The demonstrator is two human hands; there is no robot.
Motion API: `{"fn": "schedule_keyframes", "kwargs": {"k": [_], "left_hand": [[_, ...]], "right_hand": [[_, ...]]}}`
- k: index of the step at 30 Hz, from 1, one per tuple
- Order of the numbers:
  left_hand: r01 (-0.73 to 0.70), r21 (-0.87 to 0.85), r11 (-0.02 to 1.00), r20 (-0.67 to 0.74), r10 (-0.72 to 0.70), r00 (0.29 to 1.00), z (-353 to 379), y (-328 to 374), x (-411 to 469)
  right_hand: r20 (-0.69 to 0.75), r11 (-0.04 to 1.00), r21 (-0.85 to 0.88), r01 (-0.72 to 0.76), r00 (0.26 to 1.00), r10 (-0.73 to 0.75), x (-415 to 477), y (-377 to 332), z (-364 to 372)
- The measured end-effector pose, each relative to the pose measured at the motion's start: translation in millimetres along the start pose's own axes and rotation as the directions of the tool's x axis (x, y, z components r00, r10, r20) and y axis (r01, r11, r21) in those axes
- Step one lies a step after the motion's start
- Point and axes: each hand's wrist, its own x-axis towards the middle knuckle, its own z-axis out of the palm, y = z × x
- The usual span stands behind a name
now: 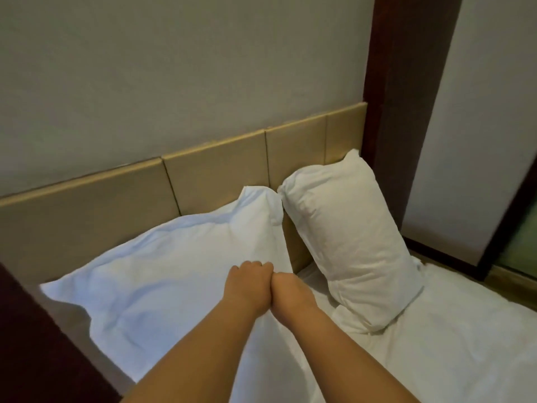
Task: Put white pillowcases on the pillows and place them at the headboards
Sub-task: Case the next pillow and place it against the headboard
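Observation:
A large pillow in a white pillowcase leans against the beige headboard on the left of the bed. My left hand and my right hand are pressed side by side at its right edge, fingers curled down on the fabric. Whether they pinch the case is hidden. A second white-cased pillow stands upright against the headboard's right end, just right of my hands and not touching them.
White bedsheet covers the mattress at lower right. A dark wooden post rises beside the headboard's right end. A dark wooden piece fills the lower left corner. The grey wall is behind.

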Motion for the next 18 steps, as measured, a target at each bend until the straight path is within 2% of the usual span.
{"fn": "schedule_keyframes", "kwargs": {"k": [11, 18], "left_hand": [[0.089, -0.081, 0.993, -0.158, -0.101, 0.982, -48, -60, -16], [0.094, -0.190, 0.977, -0.207, -0.133, 0.969, -49, -111, 19]], "right_hand": [[-0.144, 0.993, -0.019, 0.113, 0.983, -0.115, 22, -67, -30], [-0.169, 0.985, -0.132, 0.112, 0.976, -0.134, 78, -93, -37]]}}
